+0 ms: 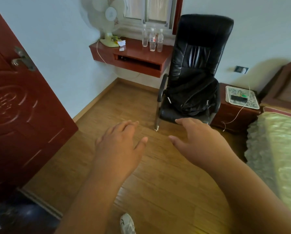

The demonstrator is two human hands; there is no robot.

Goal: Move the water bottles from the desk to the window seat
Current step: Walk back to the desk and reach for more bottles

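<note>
Head view: clear water bottles (three visible) stand on desk; both hands spread, empty.

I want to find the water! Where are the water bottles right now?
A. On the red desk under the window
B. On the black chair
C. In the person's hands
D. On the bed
A: the clear water bottles stand upright on the red desk below the window, while the left hand and right hand are both open and hold nothing.
</note>
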